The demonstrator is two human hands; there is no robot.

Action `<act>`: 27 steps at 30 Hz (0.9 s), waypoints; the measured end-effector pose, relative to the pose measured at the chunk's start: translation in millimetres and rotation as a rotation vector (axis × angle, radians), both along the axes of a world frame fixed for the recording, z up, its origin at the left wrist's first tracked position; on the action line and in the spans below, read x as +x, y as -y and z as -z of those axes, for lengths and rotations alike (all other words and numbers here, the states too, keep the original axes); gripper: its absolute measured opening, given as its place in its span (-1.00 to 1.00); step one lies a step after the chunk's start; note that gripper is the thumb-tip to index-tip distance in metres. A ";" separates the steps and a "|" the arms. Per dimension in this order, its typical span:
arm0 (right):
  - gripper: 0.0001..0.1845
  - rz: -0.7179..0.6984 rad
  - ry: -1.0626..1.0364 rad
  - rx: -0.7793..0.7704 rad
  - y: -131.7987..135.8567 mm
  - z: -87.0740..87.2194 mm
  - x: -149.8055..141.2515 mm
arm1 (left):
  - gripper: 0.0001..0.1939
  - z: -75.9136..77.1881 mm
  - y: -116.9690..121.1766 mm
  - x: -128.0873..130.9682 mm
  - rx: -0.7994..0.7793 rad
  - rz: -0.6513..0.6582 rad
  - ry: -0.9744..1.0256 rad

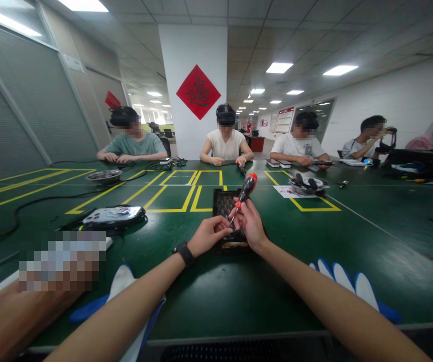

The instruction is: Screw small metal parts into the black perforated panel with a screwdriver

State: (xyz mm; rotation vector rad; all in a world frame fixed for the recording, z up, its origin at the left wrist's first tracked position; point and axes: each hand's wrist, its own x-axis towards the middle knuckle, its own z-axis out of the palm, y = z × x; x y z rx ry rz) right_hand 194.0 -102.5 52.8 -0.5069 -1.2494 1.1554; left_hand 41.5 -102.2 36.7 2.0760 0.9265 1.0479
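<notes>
My right hand [252, 224] is closed on a screwdriver [247, 189] with a black and red handle, holding it tilted with the handle up. The thumb and fingers of my left hand [212, 231] pinch at the lower end of its shaft. Whether a small part is also between those fingertips is too small to tell. Below both hands lies an open black plastic case [222, 201] with a see-through, bumpy inside, partly covered by my hands. A dark watch [183, 253] is on my left wrist.
White and blue gloves [122, 281] [352, 284] lie by both forearms. At left, another person's hand [20, 306] holds a blurred-out device. A phone-like device [114, 214], metal bowls [104, 176] [307, 185], cables and yellow tape lines are on the green table. Several people sit opposite.
</notes>
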 end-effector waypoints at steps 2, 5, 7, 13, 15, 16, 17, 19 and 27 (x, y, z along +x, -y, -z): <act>-0.69 -0.012 0.015 0.000 -1.2 -0.5 0.2 | -0.71 1.9 -0.9 -0.2 0.019 -0.003 -0.012; -0.70 -0.012 0.052 0.001 -5.1 -2.4 2.6 | -0.72 3.0 -3.2 -0.8 0.054 0.004 -0.024; -0.72 0.052 0.071 0.021 -9.0 -3.6 5.8 | -0.72 2.6 -5.1 -1.3 0.100 -0.048 -0.010; -0.77 0.422 0.208 0.067 -22.3 -1.7 19.5 | -0.76 6.1 -13.6 -6.9 0.217 -0.283 0.001; -0.78 0.474 0.274 0.070 -24.5 -0.2 23.5 | -0.79 8.9 -16.1 -8.8 0.224 -0.336 -0.018; -0.78 0.489 0.299 0.073 -25.1 0.2 25.1 | -0.81 10.0 -16.8 -9.4 0.221 -0.354 -0.022; -0.79 0.502 0.318 0.077 -25.3 0.5 26.3 | -0.81 10.7 -17.0 -9.5 0.218 -0.365 -0.025; -0.79 0.519 0.336 0.080 -25.4 0.8 27.9 | -0.82 10.8 -16.2 -8.8 0.208 -0.366 -0.027; -0.79 0.502 0.338 0.056 -29.6 5.8 27.7 | -0.80 9.8 -11.9 -4.1 0.161 -0.314 -0.031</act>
